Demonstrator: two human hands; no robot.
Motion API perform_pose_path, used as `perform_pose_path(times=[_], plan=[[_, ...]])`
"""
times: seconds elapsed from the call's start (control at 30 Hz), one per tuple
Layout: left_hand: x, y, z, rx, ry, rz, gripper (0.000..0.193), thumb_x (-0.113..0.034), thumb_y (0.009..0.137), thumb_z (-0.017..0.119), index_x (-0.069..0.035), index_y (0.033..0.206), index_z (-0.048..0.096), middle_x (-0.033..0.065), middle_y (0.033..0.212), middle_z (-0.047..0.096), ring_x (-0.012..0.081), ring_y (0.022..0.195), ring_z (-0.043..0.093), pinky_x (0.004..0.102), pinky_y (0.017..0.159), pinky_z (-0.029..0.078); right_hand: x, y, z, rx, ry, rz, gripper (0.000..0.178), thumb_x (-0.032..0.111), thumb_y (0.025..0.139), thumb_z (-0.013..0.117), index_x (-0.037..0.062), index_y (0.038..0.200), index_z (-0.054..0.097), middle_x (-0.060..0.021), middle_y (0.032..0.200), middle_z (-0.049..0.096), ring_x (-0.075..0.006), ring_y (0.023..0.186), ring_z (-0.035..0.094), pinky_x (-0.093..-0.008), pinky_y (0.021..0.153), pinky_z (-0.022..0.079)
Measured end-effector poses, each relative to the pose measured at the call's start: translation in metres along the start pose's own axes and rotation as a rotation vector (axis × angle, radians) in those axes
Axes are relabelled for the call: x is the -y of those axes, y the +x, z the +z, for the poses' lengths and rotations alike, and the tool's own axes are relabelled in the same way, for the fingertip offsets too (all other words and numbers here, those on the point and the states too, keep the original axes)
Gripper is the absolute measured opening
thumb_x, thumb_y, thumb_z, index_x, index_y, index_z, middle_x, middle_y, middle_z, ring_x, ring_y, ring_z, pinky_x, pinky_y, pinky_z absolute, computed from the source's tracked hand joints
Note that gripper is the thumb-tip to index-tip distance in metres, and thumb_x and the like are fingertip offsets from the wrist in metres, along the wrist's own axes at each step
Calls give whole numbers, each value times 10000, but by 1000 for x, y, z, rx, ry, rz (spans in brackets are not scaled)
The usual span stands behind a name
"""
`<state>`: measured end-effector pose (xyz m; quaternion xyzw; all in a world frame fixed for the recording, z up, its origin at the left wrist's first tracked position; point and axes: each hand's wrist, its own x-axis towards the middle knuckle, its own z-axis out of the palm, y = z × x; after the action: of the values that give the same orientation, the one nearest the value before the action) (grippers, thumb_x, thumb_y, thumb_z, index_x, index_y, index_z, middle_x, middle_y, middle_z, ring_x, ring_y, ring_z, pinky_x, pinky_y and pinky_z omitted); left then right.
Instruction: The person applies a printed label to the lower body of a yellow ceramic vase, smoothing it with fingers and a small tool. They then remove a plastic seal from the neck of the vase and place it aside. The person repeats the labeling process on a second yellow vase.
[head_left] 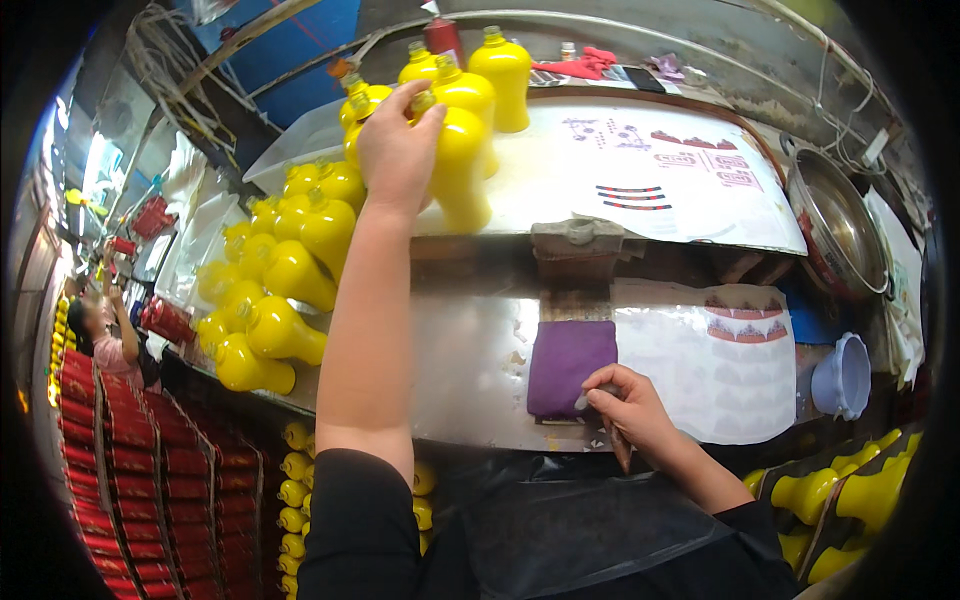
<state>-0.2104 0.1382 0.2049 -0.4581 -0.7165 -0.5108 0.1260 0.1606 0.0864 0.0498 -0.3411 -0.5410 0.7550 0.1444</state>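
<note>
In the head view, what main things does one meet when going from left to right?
Red stack, lying yellow bottles, left hand, yellow bottle in its grip, purple cloth, right hand, lower printed sheet, small pale-blue basin.

Two-level bench. Upper level: a white board (545, 165), its right end rounded, bears upright yellow bottles (502, 80) toward the rear left, with three curved strips (634, 197) and purple prints (735, 172) lying flat to the right. Lower level: a metal top (465, 370) carries a folded purple cloth (572, 362) near its front edge and, just right of it, a pale sheet (690, 395) with patterned bands. Rear ledge: a red cloth (590, 65) beside a dark phone (643, 78).
</note>
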Motion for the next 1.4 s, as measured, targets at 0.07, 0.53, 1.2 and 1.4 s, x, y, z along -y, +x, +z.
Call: perform_pose_path(times=[0.07,0.53,1.2,1.4], plan=[[-2,-2,-4,-24,31,39,356,-220,880,792,-80,1205,763,162,1030,770,292,942,738,369,869,567,0,2,-3,37,2,-34,117,93,984,669,30,1082,687,-37,1009,722,-90,943,657,-259,833,528],[-86,-102,-29,133,-478,-56,221,-42,818,856,-54,965,691,4,905,669,79,818,575,252,744,501,50,10,-10,-79,-267,-324,494,276,985,696,27,1397,587,-78,1125,698,-87,921,620,-263,841,505],[-28,-247,54,612,-1168,-736,847,-226,980,673,-31,1640,178,174,1559,410,291,1413,461,414,1189,367,29,38,-3,-338,-497,-199,845,219,961,687,97,1664,235,-155,1004,651,-137,621,580,-314,617,487],[-44,-246,39,524,-1041,-773,871,-169,951,709,-40,1648,203,184,1567,392,286,1411,474,412,1179,386,33,36,-7,-402,-786,-498,886,112,947,693,106,1681,197,-71,960,651,-54,627,520,-228,612,457]])
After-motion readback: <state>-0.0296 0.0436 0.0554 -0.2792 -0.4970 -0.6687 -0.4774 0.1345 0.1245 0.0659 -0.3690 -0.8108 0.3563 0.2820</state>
